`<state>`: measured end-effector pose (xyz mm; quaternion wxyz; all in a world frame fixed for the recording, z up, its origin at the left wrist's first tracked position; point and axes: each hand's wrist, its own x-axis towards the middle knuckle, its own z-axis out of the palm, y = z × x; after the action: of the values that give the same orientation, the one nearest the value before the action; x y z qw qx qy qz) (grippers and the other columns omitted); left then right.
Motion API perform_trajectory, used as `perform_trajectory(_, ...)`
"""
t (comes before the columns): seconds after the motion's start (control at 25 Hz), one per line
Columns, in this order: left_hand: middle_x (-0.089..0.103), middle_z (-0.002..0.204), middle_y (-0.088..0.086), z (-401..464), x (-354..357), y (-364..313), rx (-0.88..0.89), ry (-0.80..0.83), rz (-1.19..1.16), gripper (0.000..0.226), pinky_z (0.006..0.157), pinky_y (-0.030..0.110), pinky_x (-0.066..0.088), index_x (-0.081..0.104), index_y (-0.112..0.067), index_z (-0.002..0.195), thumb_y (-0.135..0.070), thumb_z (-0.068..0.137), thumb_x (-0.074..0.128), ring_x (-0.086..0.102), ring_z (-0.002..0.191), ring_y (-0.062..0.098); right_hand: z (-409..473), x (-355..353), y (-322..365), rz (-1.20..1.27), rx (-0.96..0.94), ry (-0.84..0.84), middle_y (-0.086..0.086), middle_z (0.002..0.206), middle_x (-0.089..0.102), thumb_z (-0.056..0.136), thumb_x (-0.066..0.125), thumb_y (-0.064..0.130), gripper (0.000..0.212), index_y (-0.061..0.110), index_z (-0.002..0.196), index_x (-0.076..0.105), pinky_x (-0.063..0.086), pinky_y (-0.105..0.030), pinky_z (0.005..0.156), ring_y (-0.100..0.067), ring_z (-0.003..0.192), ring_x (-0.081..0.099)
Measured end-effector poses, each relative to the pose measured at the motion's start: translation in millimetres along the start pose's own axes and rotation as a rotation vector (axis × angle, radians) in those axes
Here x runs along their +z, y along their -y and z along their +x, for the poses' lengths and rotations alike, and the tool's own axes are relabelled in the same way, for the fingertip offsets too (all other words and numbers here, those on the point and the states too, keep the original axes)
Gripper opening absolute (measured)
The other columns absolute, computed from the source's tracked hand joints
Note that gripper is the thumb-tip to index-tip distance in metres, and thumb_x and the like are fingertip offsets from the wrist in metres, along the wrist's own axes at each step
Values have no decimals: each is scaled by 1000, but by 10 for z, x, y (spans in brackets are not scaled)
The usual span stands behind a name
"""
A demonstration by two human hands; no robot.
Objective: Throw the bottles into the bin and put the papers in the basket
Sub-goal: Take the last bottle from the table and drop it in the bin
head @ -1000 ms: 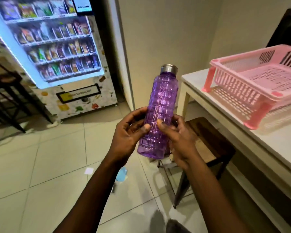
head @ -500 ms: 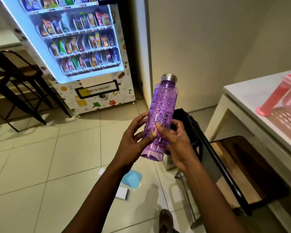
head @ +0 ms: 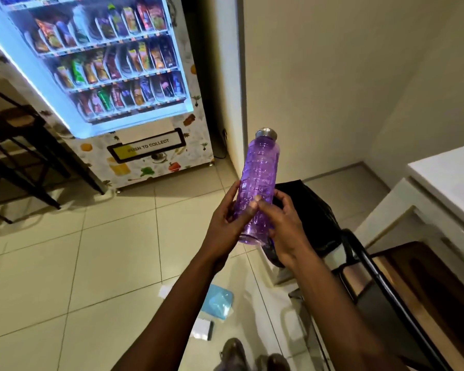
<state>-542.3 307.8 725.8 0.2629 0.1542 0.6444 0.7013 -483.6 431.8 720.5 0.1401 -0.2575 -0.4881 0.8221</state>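
Observation:
A clear purple bottle point(head: 259, 178) with a silver cap stands nearly upright in the air, leaning slightly right. My left hand point(head: 227, 226) grips its lower part from the left, and my right hand point(head: 284, 228) grips it from the right, thumbs on the front. Just behind and right of the bottle stands a bin lined with a black bag point(head: 310, 210). Papers lie on the floor below my arms: a blue sheet point(head: 217, 303) and white pieces point(head: 202, 329). The pink basket is out of view.
A lit vending machine point(head: 113, 76) stands at the back left against a wall. Dark metal chairs point(head: 24, 156) are at the far left. A white table point(head: 450, 178) and a wooden stool with a black frame point(head: 413, 295) are on the right. My shoes point(head: 233, 354) show at the bottom.
The view has swung left and down: the pink basket has left the frame and the black-lined bin has come into sight behind the bottle. Both hands keep their hold on the bottle.

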Motion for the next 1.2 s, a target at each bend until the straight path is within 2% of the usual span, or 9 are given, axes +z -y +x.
perform_trajectory(0.2,72,118,-25,663,-126,243,-125,49,13,34,79,20,59,52,-57,132,-45,101,55,71,110,5,551,6,-200,5,68,-108,-5,119,73,85,77,32,52,24,133,57,63,-43,82,-23,98,76)
perform_trajectory(0.36,70,129,-10,1170,-88,609,-253,105,102,41,94,33,58,52,-44,142,-52,102,49,71,111,10,1091,-174,-454,47,194,-282,-10,110,74,84,78,31,41,22,120,60,62,-34,64,-23,85,78)
perform_trajectory(0.48,73,120,-4,1579,-68,933,-361,57,241,21,95,39,58,67,-44,114,-52,100,53,73,103,13,1568,-346,-741,3,291,-377,-18,107,73,88,75,26,27,16,109,62,59,-31,55,-23,74,77)
perform_trajectory(0.64,78,105,2,1949,-70,1418,-532,74,377,16,91,46,59,73,-30,99,-42,94,63,74,99,23,2051,-624,-1063,51,553,-442,-29,123,66,92,69,25,50,-1,133,56,59,-47,83,-43,107,68)
perform_trajectory(0.72,77,105,0,2193,-48,1619,-560,102,416,12,85,37,60,72,-34,98,-43,92,66,73,96,20,2289,-738,-1170,111,621,-510,-30,132,59,92,69,26,60,0,142,47,53,-55,98,-45,118,61)
perform_trajectory(0.88,70,96,-20,2736,79,1971,-567,140,481,10,70,11,44,72,-45,99,-46,90,67,65,92,5,2784,-1009,-1398,197,672,-587,-29,127,62,94,65,33,58,5,142,48,58,-46,81,-44,111,64)
perform_trajectory(0.92,69,94,-24,2877,103,2096,-568,169,519,8,70,8,41,72,-49,97,-45,92,66,65,95,6,2922,-1083,-1465,211,693,-600,-28,125,63,95,64,36,58,6,141,49,57,-48,86,-43,110,64)
perform_trajectory(1.04,73,117,-9,3235,128,2498,-558,287,673,27,82,12,41,70,-35,123,-37,96,65,65,111,15,3306,-1333,-1771,184,742,-616,-27,131,60,95,61,44,61,7,142,49,45,-57,108,-44,120,59)
perform_trajectory(1.2,72,125,5,3548,169,3033,-552,354,835,38,78,14,41,68,-25,129,-23,92,65,65,107,18,3656,-1686,-2265,70,821,-615,-24,118,68,94,59,48,54,8,129,60,57,-54,92,-42,109,65)
